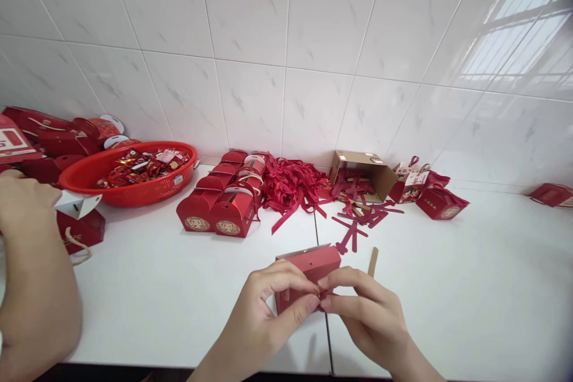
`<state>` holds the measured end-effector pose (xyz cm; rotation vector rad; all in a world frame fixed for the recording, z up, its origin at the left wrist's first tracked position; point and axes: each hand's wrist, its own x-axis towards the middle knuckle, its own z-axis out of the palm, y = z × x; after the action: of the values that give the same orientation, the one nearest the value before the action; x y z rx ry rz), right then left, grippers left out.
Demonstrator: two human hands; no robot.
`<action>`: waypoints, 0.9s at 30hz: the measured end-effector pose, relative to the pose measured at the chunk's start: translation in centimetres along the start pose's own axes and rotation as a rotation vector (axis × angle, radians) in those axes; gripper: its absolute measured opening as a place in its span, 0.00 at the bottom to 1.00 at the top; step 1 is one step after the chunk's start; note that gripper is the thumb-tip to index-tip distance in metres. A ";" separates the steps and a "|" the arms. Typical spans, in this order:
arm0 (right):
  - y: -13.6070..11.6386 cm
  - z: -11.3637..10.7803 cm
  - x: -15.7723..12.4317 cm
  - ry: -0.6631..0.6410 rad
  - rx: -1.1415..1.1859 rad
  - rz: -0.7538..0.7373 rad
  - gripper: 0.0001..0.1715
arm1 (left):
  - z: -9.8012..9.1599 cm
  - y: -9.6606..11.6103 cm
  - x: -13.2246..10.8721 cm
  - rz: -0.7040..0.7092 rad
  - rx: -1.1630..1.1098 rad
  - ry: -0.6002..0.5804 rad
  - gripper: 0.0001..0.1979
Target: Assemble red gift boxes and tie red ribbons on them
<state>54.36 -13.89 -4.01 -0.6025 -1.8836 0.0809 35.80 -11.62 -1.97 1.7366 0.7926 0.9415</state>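
Note:
A red gift box stands on the white table, directly behind my two hands. My left hand is at the front of the box, its thumb and fingers pinched together. From the right, my right hand meets it with thumb and index finger also pinched, the fingertips of both hands almost touching. Whatever small piece lies between the fingertips is mostly hidden and too small to make out. The hands cover the lower front of the box.
Another person's arm reaches in at the left, near a red basket of wrapped sweets. Behind are rows of red boxes, a ribbon pile and a cardboard box with purple strips. A tan strip lies close to my right hand.

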 end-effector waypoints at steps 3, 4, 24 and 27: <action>0.2 0.1 -0.1 -0.005 0.001 -0.030 0.17 | 0.0 0.1 0.1 -0.012 0.064 0.036 0.07; 0.3 0.2 -0.1 -0.002 -0.002 -0.036 0.17 | 0.0 0.1 0.1 -0.012 0.080 0.046 0.07; -0.7 2.1 -0.4 0.237 0.003 0.061 0.20 | 3.5 -1.9 -1.3 0.245 0.051 0.395 0.06; -0.7 2.3 -0.7 0.254 0.022 0.113 0.19 | 3.7 -2.2 -1.5 0.241 0.068 0.417 0.07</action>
<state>52.21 -14.28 -5.27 -0.6713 -1.6013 0.0944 38.06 -13.78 -5.23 1.7436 0.8986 1.4879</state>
